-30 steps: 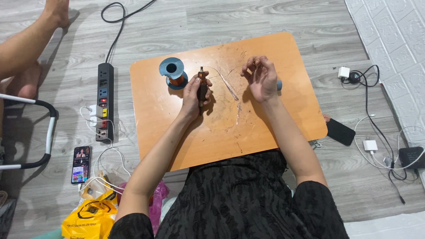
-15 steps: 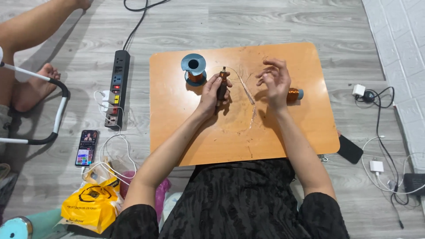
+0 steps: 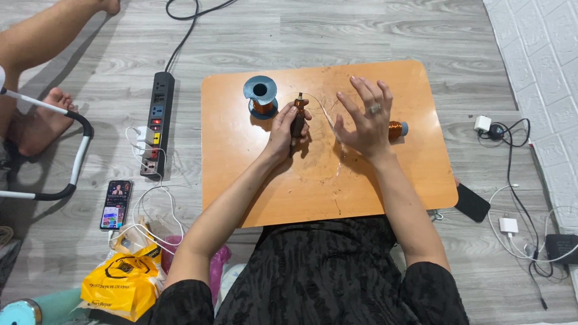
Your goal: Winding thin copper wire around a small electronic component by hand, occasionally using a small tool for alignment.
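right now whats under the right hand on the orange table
Under the right hand, a small copper wire spool shows at its right edge, lying on the orange table. A thin wire runs toward the palm. The rest is covered.

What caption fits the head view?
Left hand grips a small copper-wound rotor; right hand hovers open over the orange table.

two wire spools, two phones, one power strip

We note a phone flat on the floor left of the table, its rectangular screen lit in mixed colours. A second phone, dark-screened, lies at the table's right corner. Yellow plastic bag, black print, bottom left.
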